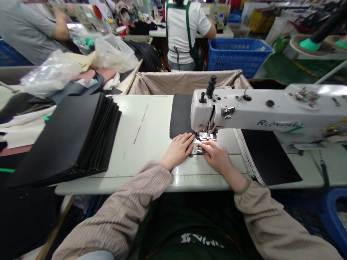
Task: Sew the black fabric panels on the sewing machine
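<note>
A black panel (pixel 180 115) lies on the pale sewing table, partly under the head of the white sewing machine (pixel 244 108). My left hand (pixel 177 150) rests flat with fingers outstretched, its fingertips at the panel's near corner beside the presser foot. From the right, my right hand (pixel 217 157) reaches to the metal needle plate (pixel 195 148), index finger forward and the other fingers bent together beneath. Whatever small thing may be between those fingers is hidden. Both hands are just in front of the needle area.
A thick stack of black panels (pixel 62 133) stands on the left. More black panels (pixel 268 155) with pale edges lie right, under the machine arm. Behind the table hangs a beige cloth-lined bin (pixel 168 81). Further back are a blue crate (pixel 238 54) and two co-workers.
</note>
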Available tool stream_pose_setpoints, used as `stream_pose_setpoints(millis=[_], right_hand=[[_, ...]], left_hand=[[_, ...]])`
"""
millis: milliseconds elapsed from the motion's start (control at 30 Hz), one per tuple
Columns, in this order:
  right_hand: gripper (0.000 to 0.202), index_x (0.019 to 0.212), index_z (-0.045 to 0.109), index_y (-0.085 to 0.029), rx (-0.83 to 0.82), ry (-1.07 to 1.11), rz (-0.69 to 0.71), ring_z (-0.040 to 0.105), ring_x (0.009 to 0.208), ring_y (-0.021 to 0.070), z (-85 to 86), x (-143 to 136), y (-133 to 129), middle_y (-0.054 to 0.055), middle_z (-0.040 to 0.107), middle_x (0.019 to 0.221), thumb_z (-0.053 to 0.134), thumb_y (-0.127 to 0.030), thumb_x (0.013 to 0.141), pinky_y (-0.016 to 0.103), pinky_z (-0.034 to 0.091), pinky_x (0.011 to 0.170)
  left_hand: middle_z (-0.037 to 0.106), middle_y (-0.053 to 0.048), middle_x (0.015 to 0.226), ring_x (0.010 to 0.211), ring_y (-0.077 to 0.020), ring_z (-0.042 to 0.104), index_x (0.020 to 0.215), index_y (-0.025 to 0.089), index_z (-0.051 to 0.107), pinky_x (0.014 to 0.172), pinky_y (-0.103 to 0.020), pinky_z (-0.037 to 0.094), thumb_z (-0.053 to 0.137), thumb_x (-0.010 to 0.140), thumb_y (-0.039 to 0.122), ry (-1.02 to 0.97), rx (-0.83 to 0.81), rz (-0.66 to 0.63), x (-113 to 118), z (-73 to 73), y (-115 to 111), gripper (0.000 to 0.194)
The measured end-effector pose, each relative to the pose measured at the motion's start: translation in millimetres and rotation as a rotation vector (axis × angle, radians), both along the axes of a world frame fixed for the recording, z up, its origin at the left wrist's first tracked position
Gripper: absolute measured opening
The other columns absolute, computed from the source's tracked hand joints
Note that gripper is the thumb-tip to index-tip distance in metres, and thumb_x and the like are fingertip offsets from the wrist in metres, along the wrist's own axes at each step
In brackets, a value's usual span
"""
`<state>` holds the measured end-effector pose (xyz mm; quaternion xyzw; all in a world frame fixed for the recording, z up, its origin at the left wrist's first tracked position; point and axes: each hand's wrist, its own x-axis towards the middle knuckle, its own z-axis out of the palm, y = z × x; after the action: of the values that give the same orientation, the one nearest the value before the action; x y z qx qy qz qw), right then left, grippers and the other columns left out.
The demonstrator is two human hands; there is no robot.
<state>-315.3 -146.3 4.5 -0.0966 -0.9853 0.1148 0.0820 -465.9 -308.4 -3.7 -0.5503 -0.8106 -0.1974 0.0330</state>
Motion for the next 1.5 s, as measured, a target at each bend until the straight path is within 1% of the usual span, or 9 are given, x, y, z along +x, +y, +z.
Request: stream_pose_setpoints(millis=[200, 333, 567, 700, 833, 1033, 1167, 1300, 1500], right_hand=[[0.045, 0.135, 0.057, -0.031, 0.006, -0.016, -0.029, 0.066, 0.093, 0.0188, 3.6, 0, -3, 0.004, 0.061, 0.132, 0.049, -0.026, 0.091, 0.03, 0.05, 0.076], [0.042, 0.133, 0.058, -0.03, 0.002, 0.006, -0.022, 0.066, 0.094, 0.0187, 5.6, 2, -4, 0.003, 0.061, 0.132, 0.048, -0.026, 0.092, 0.029, 0.05, 0.075], [0.041, 0.131, 0.059, -0.03, 0.014, 0.03, -0.01, 0.065, 0.094, 0.0179, 5.1, 5, -2, 0.003, 0.06, 0.132, 0.048, -0.025, 0.092, 0.028, 0.049, 0.073], [0.039, 0.129, 0.06, -0.029, -0.051, 0.043, -0.019, 0.065, 0.095, 0.0183, 5.1, 5, 0, 0.003, 0.061, 0.129, 0.05, -0.025, 0.092, 0.028, 0.049, 0.074], [0.034, 0.124, 0.062, -0.026, -0.201, 0.174, -0.021, 0.062, 0.105, 0.0191, 10.9, 9, 4, 0.004, 0.065, 0.121, 0.048, -0.024, 0.093, 0.029, 0.049, 0.083], [0.034, 0.126, 0.059, -0.024, -0.378, 0.285, -0.138, 0.066, 0.1, 0.0201, 23.4, 58, 8, 0.004, 0.069, 0.117, 0.043, -0.032, 0.098, 0.031, 0.049, 0.084], [0.031, 0.116, 0.063, -0.025, -0.404, 0.207, -0.305, 0.069, 0.087, 0.0209, 20.5, 110, -3, 0.004, 0.073, 0.101, 0.045, -0.042, 0.097, 0.03, 0.049, 0.074], [0.034, 0.107, 0.06, -0.024, -0.313, 0.064, -0.439, 0.067, 0.071, 0.0221, 13.0, 143, -20, 0.001, 0.071, 0.078, 0.047, -0.053, 0.095, 0.029, 0.043, 0.061], [0.029, 0.096, 0.056, -0.023, -0.18, -0.072, -0.355, 0.066, 0.07, 0.0196, 11.7, 151, -33, 0.001, 0.07, 0.079, 0.041, -0.048, 0.099, 0.028, 0.032, 0.056]], left_hand=[[0.038, -0.016, 0.153, 0.143, -0.0273, 0.034, 0.151, 0.014, 0.03, 0.115, -0.045, 0.031, 0.039, 0.1, 0.046, -0.026, 0.058, 0.013, -5, -0.9, 4, 0.061], [0.06, -0.018, 0.124, 0.119, -0.0304, 0.056, 0.15, 0.015, 0.034, 0.1, -0.047, 0.043, 0.039, 0.099, 0.053, 0.016, 0.064, 0.255, -5, 10.2, -5, 0.064], [0.056, -0.017, 0.115, 0.112, -0.0351, 0.055, 0.124, 0.023, 0.065, 0.094, -0.054, 0.046, 0.043, 0.098, 0.044, 0.089, 0.033, 0.586, 40, 16.0, -131, 0.04], [0.052, -0.01, 0.139, 0.134, -0.0343, 0.045, 0.122, 0.028, 0.063, 0.109, -0.059, 0.038, 0.044, 0.098, 0.039, -0.041, -0.003, 0.514, 71, 11.8, -206, 0.032], [0.048, -0.004, 0.147, 0.142, -0.0296, 0.037, 0.117, 0.029, 0.063, 0.117, -0.061, 0.028, 0.041, 0.099, 0.038, -0.198, -0.039, 0.323, 71, 14.5, -229, 0.03], [0.053, -0.007, 0.141, 0.138, -0.0272, 0.042, 0.107, 0.024, 0.064, 0.118, -0.056, 0.027, 0.044, 0.099, 0.038, -0.232, -0.079, 0.16, 50, 33.3, -185, 0.026], [0.06, -0.008, 0.123, 0.118, -0.0256, 0.054, 0.112, 0.023, 0.06, 0.106, -0.047, 0.042, 0.057, 0.094, 0.042, -0.195, -0.021, 0.066, 77, 40.4, -120, 0.027], [0.059, -0.01, 0.117, 0.108, -0.0266, 0.053, 0.12, 0.019, 0.055, 0.096, -0.042, 0.047, 0.067, 0.087, 0.045, -0.184, 0.003, -0.044, 122, 28.1, -48, 0.044], [0.061, -0.005, 0.093, 0.089, -0.022, 0.056, 0.091, 0.019, 0.059, 0.08, -0.036, 0.044, 0.054, 0.097, 0.028, -0.192, -0.055, -0.007, 138, 9.8, 0, 0.011]])
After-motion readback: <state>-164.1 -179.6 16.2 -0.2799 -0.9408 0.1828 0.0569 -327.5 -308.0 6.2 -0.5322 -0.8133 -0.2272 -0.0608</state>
